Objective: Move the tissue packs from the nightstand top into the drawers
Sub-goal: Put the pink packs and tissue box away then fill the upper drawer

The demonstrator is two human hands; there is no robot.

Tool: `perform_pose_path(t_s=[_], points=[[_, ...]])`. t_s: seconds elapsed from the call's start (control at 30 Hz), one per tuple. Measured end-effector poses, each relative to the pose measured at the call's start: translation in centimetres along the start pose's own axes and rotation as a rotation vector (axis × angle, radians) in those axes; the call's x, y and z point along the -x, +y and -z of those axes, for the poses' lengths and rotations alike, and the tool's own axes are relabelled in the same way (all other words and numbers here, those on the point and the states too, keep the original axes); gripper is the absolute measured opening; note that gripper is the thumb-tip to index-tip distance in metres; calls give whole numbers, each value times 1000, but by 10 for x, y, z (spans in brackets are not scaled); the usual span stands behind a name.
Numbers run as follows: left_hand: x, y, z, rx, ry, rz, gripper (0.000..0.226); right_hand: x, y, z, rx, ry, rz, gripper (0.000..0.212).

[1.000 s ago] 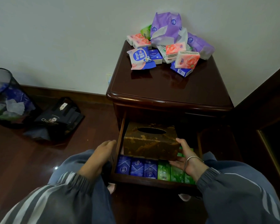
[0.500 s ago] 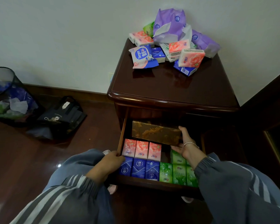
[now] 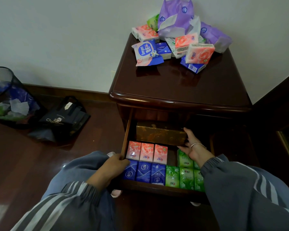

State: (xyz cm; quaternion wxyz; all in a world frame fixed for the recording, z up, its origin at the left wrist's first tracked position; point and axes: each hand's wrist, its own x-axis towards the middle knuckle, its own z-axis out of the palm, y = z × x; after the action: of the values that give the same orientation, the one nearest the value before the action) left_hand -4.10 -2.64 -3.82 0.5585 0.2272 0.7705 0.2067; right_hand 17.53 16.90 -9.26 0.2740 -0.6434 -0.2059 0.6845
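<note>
Head view: right hand point(image 3: 193, 147), fingers straight, presses tissue box point(image 3: 158, 133) (drawer point(image 3: 157, 187), far end); left hand point(image 3: 113, 165) grips drawer wall. Slide box squarely, drawer steadied.

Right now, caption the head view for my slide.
Left grip holds open wooden drawer; right grip touches mottled brown box behind sorted tissue packs.

A dark nightstand point(image 3: 182, 87) bears heaped tissue packs point(image 3: 185, 42) at its back.
</note>
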Motion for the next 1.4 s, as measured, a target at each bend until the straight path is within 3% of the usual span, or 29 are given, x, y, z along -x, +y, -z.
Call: perform_pose_path(t_s=[0.2,0.5,1.13,1.3,1.4], points=[[0,3,-4,-2,43,-6,22,-6,8,-10,54,11,130,20],[0,2,-2,-4,8,-3,24,-10,24,-16,578,39,296,32],[-7,1,-4,-34,78,-36,20,44,20,2,678,-220,187,34],[-4,-14,-3,-41,132,-105,17,99,-1,19,923,-333,339,49],[-3,-18,0,-4,148,-140,17,134,-28,32,1004,-371,540,37]])
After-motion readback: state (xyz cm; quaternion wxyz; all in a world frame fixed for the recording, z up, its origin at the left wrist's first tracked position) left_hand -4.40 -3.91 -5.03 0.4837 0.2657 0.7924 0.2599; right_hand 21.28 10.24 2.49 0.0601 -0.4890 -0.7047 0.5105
